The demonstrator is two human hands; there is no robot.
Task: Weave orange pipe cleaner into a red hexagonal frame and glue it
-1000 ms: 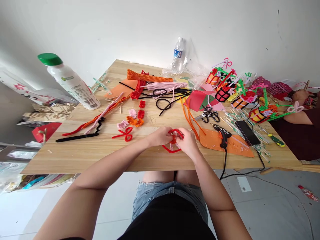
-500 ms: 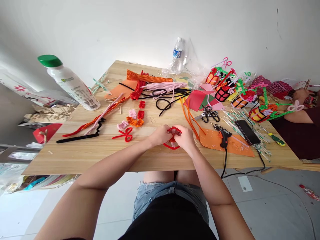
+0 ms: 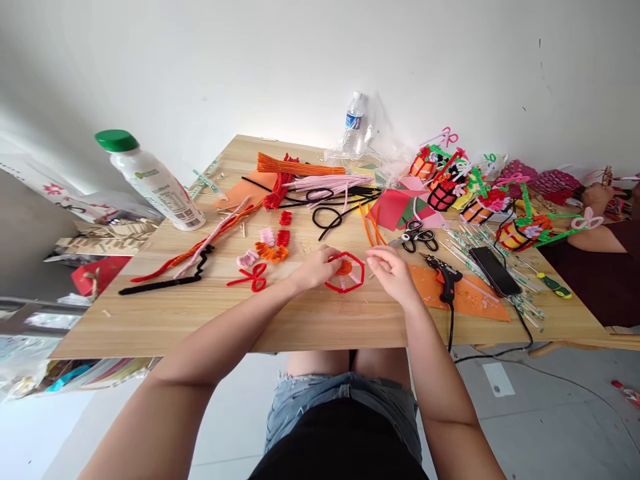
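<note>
A red pipe-cleaner ring [image 3: 345, 288] with orange and pink bits inside lies on the wooden table [image 3: 210, 313] in front of me. My left hand [image 3: 315, 268] pinches the ring's left side, fingers closed on it. My right hand [image 3: 393, 272] sits just right of the ring with its fingers curled in a pinch; what they hold is too small to make out. A red pipe-cleaner bow [image 3: 253, 276] and small pink, orange and red coils [image 3: 273, 244] lie left of my hands.
A black glue gun [image 3: 444, 277] rests on orange foam [image 3: 473, 297], beside a phone [image 3: 494, 262] and scissors [image 3: 416, 235]. Bundles of pipe cleaners [image 3: 320, 177], finished baskets [image 3: 445, 183], a water bottle [image 3: 353, 123] and a white green-capped bottle [image 3: 150, 183] stand behind. Another person's arm [image 3: 595, 237] rests at right.
The ring now lies flat and fully visible. My right hand has let go of it and moved slightly right; my left hand still holds it. The camera tilted a little.
</note>
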